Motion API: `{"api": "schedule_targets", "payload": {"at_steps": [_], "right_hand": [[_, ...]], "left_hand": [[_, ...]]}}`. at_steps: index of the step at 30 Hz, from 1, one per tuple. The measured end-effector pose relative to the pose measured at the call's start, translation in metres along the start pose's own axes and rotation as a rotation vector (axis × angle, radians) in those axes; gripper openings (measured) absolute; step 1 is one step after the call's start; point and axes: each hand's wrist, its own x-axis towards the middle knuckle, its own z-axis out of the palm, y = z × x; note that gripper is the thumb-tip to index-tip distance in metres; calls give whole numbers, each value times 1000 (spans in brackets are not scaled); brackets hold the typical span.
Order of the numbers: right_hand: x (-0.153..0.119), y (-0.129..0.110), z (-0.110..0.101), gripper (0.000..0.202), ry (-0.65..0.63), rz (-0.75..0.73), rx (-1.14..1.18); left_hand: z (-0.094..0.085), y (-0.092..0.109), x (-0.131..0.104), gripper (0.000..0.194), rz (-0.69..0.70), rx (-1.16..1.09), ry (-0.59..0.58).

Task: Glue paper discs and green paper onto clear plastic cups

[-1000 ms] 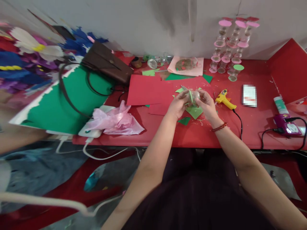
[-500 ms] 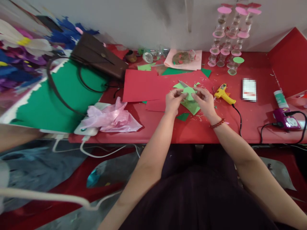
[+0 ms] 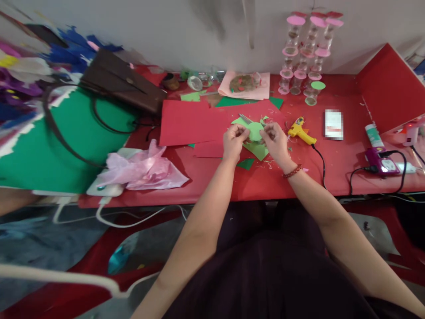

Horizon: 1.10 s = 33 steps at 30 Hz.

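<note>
A light green paper disc [image 3: 255, 132] is held up between my two hands over the red table. My left hand [image 3: 233, 141] pinches its left edge, and my right hand [image 3: 275, 141] grips the right edge with thumb and fingers. Beneath the disc lie a light green paper piece [image 3: 260, 152] and scissors [image 3: 245, 118], partly hidden. A dark green scrap [image 3: 246, 164] rests nearer the table's front edge. To the right of my right hand is a yellow glue gun [image 3: 301, 131] with a black cord.
Red sheets [image 3: 186, 122], a pink plastic bag [image 3: 149, 168] and a brown handbag [image 3: 122, 82] lie to the left. Clear stacked cups with pink discs [image 3: 299, 75] stand behind. At right are a glue tube [image 3: 374, 135] and a purple power socket [image 3: 381, 163].
The camera view has shifted, so the table's things appear further left. My hands still hold the green disc, which now faces the camera more fully.
</note>
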Motion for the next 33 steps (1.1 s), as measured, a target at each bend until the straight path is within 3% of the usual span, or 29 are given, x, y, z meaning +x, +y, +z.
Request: {"api": "schedule_targets", "payload": {"at_steps": [6, 8, 11, 15, 17, 23, 29, 33], "right_hand": [[4, -3, -3, 35, 5, 77, 127], [5, -4, -5, 36, -10, 140, 194], [5, -7, -6, 39, -91, 236, 282], [4, -8, -5, 43, -162, 285, 311], [3, -8, -5, 45, -150, 249, 241], [0, -8, -4, 43, -66, -78, -32], [-3, -8, -3, 26, -85, -162, -63], [-1, -5, -3, 16, -79, -137, -46]], "left_hand": [[1, 5, -4, 31, -11, -132, -33], [3, 11, -8, 34, -18, -215, -118], [8, 16, -15, 64, -70, -292, -294], [9, 11, -14, 73, -53, -313, -368], [6, 2, -8, 72, 7, -284, -339], [-2, -17, 6, 74, 165, -96, -158], [2, -10, 0, 70, 146, -96, -240], [3, -1, -7, 75, 67, -202, -285]]}}
